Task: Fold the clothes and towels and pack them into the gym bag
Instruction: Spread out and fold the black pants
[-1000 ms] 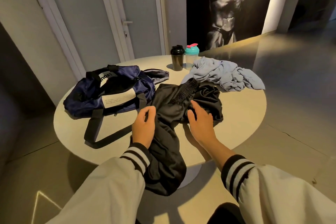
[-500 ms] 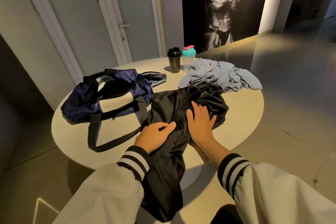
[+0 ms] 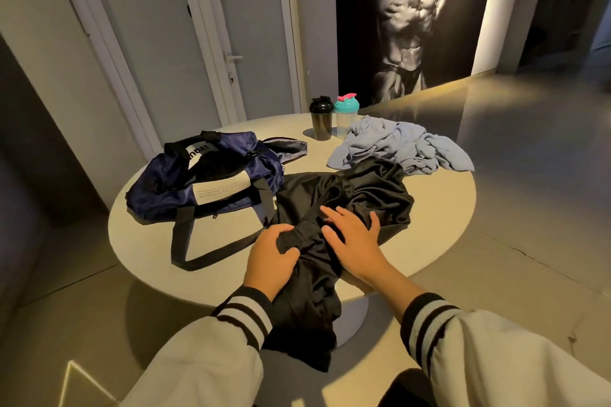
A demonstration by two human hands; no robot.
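1. Left hand (image 3: 269, 258): the grip is clamped on a bunched ridge of the black garment (image 3: 373, 195) at the near edge of the worktop (image 3: 439, 208). Fingers and thumb curl round the fabric. Probable purpose: to gather the loose part so that it can be drawn up and squared.

2. Right hand (image 3: 353, 241): the grip is apart. The fingers lie straight and spread, palm down on the garment just beside the left hand. Probable purpose: to pin the cloth so that it does not slide while the other hand pulls.

3. Black garment: not yet folded. The far part lies crumpled on the worktop; the near part hangs over the edge between the sleeves.

4. Gym bag (image 3: 205, 182): to the left of the garment, touching it, mouth open, one strap (image 3: 185, 241) trailing toward the near edge. Nothing can be seen packed inside.

5. Blue cloth (image 3: 400, 149): an unfolded heap behind the garment, with two shaker bottles (image 3: 320, 119) at the far rim.

6. Change from half a second ago: the left fingers were laid out across the fabric; they are now closed on it. The right hand remains flat, with the fingers spread wider.
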